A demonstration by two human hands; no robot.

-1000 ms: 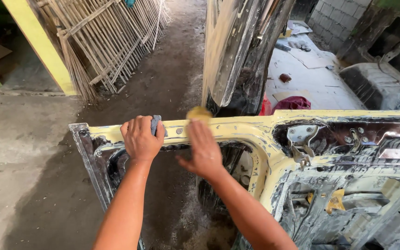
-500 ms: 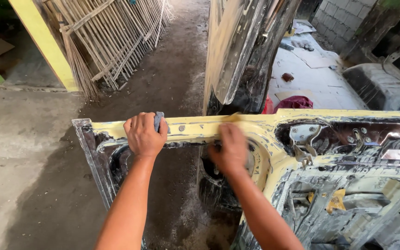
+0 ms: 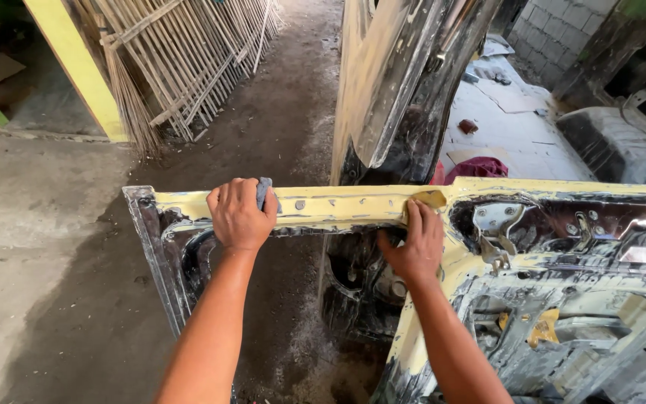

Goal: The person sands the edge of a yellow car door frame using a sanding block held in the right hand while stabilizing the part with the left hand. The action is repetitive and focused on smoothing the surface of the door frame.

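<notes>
Your left hand (image 3: 239, 217) has a closed grip on a small grey block (image 3: 264, 191), resting on the top edge of the car door panel (image 3: 338, 206) near its left corner. Your right hand (image 3: 415, 243) presses a yellowish sanding pad (image 3: 429, 199) against that edge, further right, fingers wrapped over it.

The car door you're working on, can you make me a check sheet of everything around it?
Surface: car door, bare metal with yellow coating, top edge up.
Job's things: yellow pad on the top edge; grey block.
Clutter: red cloth, cardboard scraps on the pale floor.
Grips: left hand clamps the grey block against the edge; right hand presses the yellow pad.
Cables: nothing seen.
Surroundings: dirt floor, bamboo fence panels, another body panel standing upright, block wall.
</notes>
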